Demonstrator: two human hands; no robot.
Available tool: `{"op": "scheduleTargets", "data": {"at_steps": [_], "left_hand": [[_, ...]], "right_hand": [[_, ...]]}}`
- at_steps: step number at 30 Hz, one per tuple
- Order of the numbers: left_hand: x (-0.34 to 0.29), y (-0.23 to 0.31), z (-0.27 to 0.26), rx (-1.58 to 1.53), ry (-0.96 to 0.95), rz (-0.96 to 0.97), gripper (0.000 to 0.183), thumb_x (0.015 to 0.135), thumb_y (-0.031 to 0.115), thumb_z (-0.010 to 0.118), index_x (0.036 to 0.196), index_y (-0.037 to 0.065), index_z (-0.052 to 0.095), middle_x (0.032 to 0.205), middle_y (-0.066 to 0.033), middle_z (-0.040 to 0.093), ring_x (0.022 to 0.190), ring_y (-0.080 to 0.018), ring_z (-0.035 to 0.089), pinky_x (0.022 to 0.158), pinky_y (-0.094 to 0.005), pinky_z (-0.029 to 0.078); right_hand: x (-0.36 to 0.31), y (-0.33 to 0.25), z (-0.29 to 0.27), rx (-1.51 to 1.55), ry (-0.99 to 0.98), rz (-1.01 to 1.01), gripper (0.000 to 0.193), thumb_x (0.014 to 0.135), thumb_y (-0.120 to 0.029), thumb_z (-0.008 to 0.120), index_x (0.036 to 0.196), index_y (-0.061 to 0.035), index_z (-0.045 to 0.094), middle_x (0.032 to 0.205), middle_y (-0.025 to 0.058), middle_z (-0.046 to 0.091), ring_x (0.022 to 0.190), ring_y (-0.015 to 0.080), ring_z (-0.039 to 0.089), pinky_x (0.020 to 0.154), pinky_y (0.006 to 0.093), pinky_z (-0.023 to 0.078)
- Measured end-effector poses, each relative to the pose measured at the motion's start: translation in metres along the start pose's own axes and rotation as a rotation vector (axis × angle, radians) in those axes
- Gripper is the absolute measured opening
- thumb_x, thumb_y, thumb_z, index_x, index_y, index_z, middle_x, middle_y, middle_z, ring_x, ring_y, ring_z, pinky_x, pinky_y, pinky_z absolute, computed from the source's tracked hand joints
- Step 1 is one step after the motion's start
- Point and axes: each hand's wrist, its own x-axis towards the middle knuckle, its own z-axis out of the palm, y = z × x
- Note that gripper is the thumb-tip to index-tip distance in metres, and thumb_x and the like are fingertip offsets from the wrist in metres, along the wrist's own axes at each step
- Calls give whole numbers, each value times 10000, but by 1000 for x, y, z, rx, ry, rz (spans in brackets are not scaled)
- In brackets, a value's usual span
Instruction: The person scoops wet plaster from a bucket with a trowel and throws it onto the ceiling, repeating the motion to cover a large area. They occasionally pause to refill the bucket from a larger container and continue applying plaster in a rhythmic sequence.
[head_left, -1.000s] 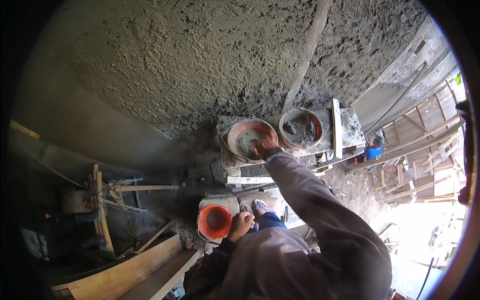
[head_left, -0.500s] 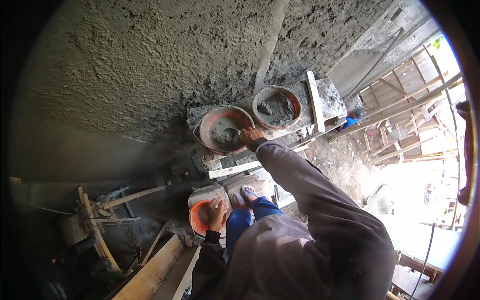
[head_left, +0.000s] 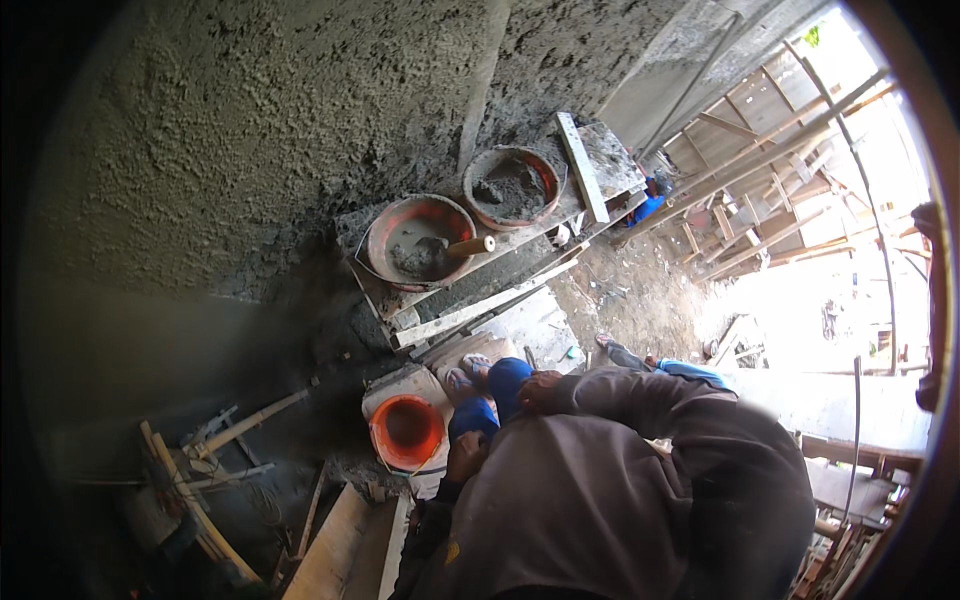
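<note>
My right hand (head_left: 541, 391) has its fingers curled at the knee of my blue trousers (head_left: 510, 384), closed on the cloth. Lower down, my left hand (head_left: 466, 456) is also closed, against the other trouser leg. Close to it stands an orange bucket (head_left: 378, 437) with a dark inside. On a plank bench ahead, a mortar-stained bucket (head_left: 375, 245) holds wet grey mortar (head_left: 420, 258). A tool with a round wooden handle (head_left: 472, 246) rests in it, its head covered by mortar. A second mortar bucket (head_left: 470, 203) stands to its right.
A rough plastered wall (head_left: 270, 130) rises behind the bench (head_left: 510, 243). A pale wooden batten (head_left: 583, 170) lies across its right end. Boards and poles (head_left: 190, 480) are at lower left. Another person's legs (head_left: 625, 357) show to the right.
My right hand has let go of the tool in the mortar bucket and come back to my knee. My left hand has moved from over the orange bucket to my trouser leg.
</note>
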Motion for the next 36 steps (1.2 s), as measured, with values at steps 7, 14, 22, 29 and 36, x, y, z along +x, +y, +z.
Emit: {"op": "scheduleTargets", "data": {"at_steps": [7, 14, 22, 29, 36], "left_hand": [[-13, 6, -32, -533, -81, -180, 187, 853, 200, 553, 909, 27, 599, 852, -194, 631, 798, -318, 617, 728, -382, 476], [6, -12, -29, -482, -136, -41, 243, 828, 228, 607, 905, -1, 637, 838, -105, 647, 821, -181, 604, 746, -328, 474], [47, -13, -66, -795, -389, -179, 212, 859, 212, 637, 930, 13, 636, 825, -55, 644, 768, -101, 596, 711, -258, 484], [114, -37, -110, -1178, 78, -344, 258, 928, 267, 581, 1083, 65, 543, 883, -53, 629, 782, -162, 633, 679, -308, 530], [191, -57, -178, -1269, 416, -433, 749, 853, 421, 651, 1402, 47, 304, 1283, -161, 483, 1149, -307, 514, 916, -425, 455]], "right_hand": [[-44, 4, -1, -160, 74, 138, 255, 913, -263, 548, 1045, -84, 673, 931, 175, 663, 843, 306, 643, 771, 434, 504], [-134, -59, -25, 99, 48, 220, 258, 865, -299, 571, 912, -65, 669, 710, 93, 644, 657, 238, 645, 613, 405, 506], [-146, -136, -90, -105, 834, 71, 195, 835, -215, 636, 960, -66, 621, 838, 126, 667, 776, 306, 658, 662, 400, 514], [-138, -163, -142, -209, 790, 66, 146, 853, -177, 604, 951, -69, 592, 836, 124, 644, 791, 323, 644, 668, 404, 506], [-28, -149, -223, -367, 648, -43, 143, 865, -216, 578, 931, -89, 584, 839, 148, 648, 800, 359, 640, 669, 452, 496]]}}
